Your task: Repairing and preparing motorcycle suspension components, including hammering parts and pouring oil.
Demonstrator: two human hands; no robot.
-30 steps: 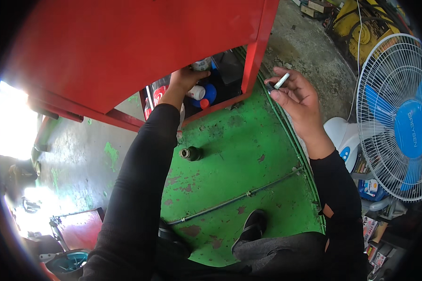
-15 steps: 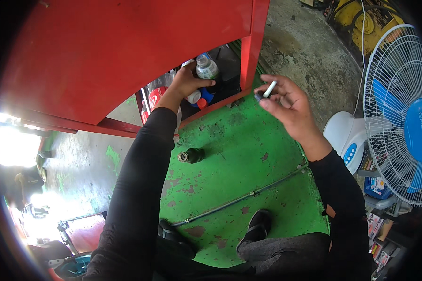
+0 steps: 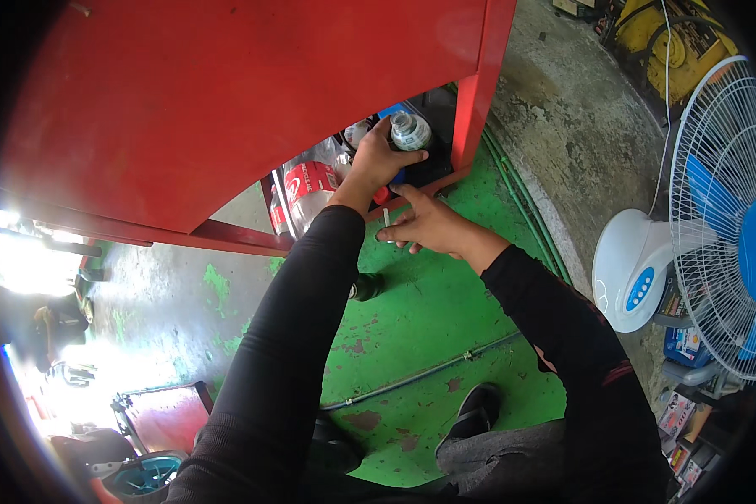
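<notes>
My left hand (image 3: 380, 164) reaches into the low shelf of a red metal workbench (image 3: 252, 101). It is closed around a small clear plastic bottle (image 3: 412, 132), the thumb lying across its near side. My right hand (image 3: 433, 223) is just to the right, near the shelf's front edge. A thin white stick-like piece (image 3: 386, 218) is pinched in its fingers; the fingers partly cover it. Beside my left wrist lies a large clear bottle with a red label (image 3: 311, 181). Between my hands a red cap (image 3: 382, 196) shows. A dark cylindrical object (image 3: 366, 287) on the floor is partly hidden by my left sleeve.
The green painted floor (image 3: 428, 336) has a thin pipe (image 3: 420, 380) across it. Green hoses (image 3: 525, 202) run along the right. A white and blue fan (image 3: 722, 227) stands at the right, with a yellow machine (image 3: 676, 50) behind. My shoe (image 3: 475, 412) is below.
My right hand has moved left and down to the shelf edge, bringing the white piece close to my left hand. My left hand and the bottle have shifted slightly right. The view has shifted too.
</notes>
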